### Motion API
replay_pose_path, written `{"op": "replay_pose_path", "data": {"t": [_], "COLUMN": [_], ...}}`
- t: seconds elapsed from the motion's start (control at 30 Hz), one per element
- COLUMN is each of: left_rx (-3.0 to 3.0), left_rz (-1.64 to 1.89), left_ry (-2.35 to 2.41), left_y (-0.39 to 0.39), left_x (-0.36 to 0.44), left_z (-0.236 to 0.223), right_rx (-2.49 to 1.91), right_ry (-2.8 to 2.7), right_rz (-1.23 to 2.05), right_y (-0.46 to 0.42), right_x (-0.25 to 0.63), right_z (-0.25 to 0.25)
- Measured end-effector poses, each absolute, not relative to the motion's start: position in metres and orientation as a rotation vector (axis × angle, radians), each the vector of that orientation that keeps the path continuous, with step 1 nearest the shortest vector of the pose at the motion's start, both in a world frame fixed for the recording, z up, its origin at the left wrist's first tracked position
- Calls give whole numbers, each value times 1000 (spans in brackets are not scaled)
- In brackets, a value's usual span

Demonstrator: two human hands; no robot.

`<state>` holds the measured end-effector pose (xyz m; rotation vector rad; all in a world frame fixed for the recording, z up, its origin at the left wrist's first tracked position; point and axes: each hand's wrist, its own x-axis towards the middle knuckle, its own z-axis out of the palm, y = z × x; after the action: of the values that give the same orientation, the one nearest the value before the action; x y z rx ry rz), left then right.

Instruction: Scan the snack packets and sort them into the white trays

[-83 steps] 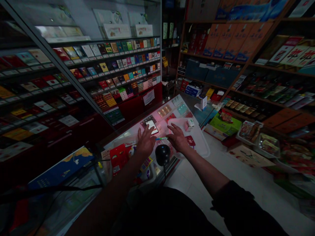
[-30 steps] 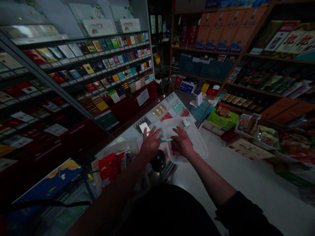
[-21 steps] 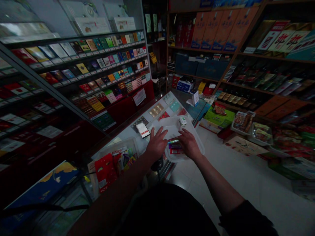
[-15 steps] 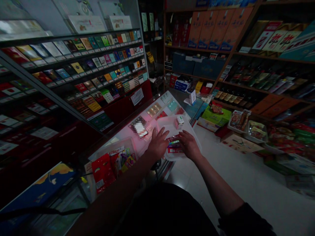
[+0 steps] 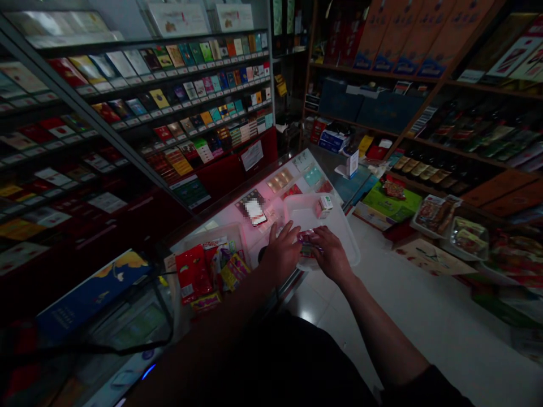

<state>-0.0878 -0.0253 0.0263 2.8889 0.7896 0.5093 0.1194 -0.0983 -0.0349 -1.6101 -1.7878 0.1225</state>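
Observation:
A whitish plastic tub sits at the counter's front edge. In its near part lie small shiny snack packets, purple and reddish, bunched between my two hands. My right hand has its fingers bent over the right end of the packets and closed on them. At the left end, my left hand lies palm down with its fingers apart, its edge against the packets; its thumb is partly hidden. A small white and green box stands at the tub's far side.
Left of my left arm, another tub holds a red bag and several colourful packets. A phone-like item, partly pixelated, lies on the glass counter. Shelves of cigarette packs rise behind; boxed snacks stand at right.
The camera view has shifted, moving the scene rightward. My left fingers have come closer to the packets, and the packets are bunched more tightly between my hands.

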Motion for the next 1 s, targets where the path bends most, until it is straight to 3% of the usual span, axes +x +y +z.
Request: {"op": "replay_pose_path", "data": {"t": [0.27,0.6,1.0], "left_rx": [2781,2690,2737], "left_rz": [446,256,194], "left_ry": [1126,1589,1332], "left_y": [-39,-15,-8], "left_x": [-156,-276,-293], "left_z": [33,9,-4], "right_rx": [-1567,-1539,-2151], "right_ry": [-1837,-1906,-1927], "right_rz": [191,281,490], "right_y": [-88,-111,-131], "right_x": [81,-8,-106], "right_z": [-18,-1,-2]}}
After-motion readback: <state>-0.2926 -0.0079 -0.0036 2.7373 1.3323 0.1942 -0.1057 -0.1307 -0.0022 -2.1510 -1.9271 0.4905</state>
